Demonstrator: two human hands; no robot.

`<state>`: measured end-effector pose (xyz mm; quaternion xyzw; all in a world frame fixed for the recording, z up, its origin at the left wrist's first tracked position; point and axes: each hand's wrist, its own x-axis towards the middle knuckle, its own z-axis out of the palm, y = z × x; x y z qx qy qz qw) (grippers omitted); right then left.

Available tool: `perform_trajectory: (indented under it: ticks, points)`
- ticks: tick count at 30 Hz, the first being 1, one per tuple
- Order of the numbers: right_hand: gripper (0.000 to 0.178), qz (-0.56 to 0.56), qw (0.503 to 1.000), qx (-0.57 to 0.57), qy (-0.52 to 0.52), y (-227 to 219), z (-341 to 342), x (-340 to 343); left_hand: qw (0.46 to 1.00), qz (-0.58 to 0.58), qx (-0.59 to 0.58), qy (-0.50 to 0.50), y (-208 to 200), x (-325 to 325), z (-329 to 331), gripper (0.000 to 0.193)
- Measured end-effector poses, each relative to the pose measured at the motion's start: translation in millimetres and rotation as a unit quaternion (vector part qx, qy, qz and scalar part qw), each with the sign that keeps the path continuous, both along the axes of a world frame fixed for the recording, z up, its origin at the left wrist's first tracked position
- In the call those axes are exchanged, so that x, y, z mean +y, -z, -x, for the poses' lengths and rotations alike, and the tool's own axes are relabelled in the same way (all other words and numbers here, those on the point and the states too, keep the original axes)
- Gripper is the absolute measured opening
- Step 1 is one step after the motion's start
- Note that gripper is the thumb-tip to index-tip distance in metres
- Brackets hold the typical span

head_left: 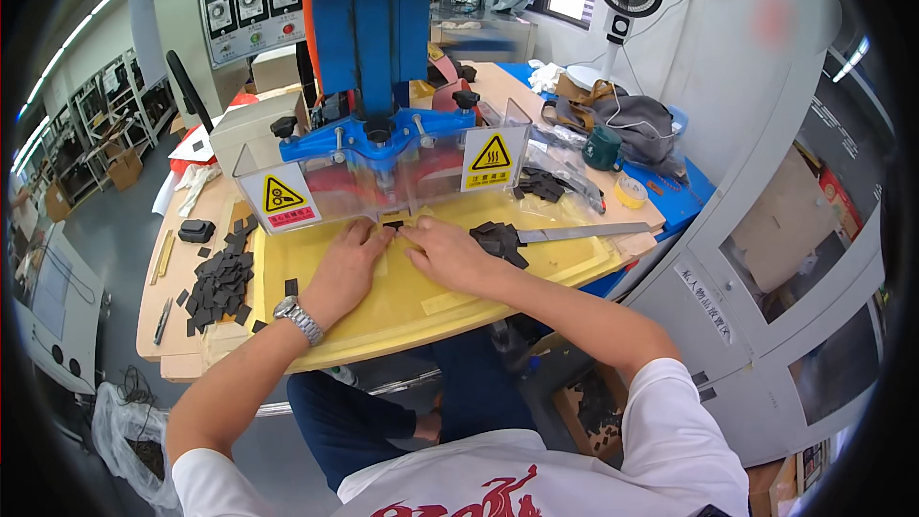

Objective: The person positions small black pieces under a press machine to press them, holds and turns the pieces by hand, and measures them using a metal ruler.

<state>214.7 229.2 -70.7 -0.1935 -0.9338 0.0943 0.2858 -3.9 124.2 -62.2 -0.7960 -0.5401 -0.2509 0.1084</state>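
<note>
Under the blue press (378,134), a small black rectangular piece (393,225) lies at the middle of the yellow work board (383,302). My left hand (347,266), with a metal watch on its wrist, reaches the piece from the left, fingertips closed at its edge. From the right, my right hand (448,254) has bent fingers at the piece's other side. The fingertips partly cover the piece. Clear guards with warning signs hang just beyond my hands. A heap of black pieces (498,241) lies beside my right hand, and a larger heap (222,282) sits left of the board.
A long metal ruler (584,232) points right from the near heap. More black pieces (544,184) lie behind it, close to a tape roll (630,191) and a dark green cup (602,147). A pen (163,321) and a black case (197,231) lie at the left.
</note>
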Motion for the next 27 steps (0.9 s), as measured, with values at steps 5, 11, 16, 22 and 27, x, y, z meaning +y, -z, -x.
perform_trajectory:
  ticks: [5,11,16,22,27]
  points:
    - [0.037,0.012,1.000,-0.025,-0.014,-13.1,-1.2,5.0,0.999,0.030,0.035,-0.026,-10.3,-1.5,-10.6,0.051]
    - [0.040,-0.019,0.999,-0.045,-0.017,-11.1,-0.1,7.0,0.999,0.036,0.009,-0.014,-6.4,-1.4,1.0,0.051]
    - [0.032,-0.094,0.987,-0.130,0.003,-12.2,6.3,7.7,0.999,0.035,-0.005,-0.006,-7.7,-0.8,-2.5,0.052]
    - [0.025,-0.099,0.987,-0.126,0.013,-15.2,8.9,11.1,0.999,0.030,0.027,-0.037,-8.9,1.2,-9.9,0.054]
    - [0.029,-0.072,0.992,-0.100,0.025,-11.6,9.6,14.5,0.996,0.060,-0.061,-0.013,-7.4,2.9,4.1,0.046]
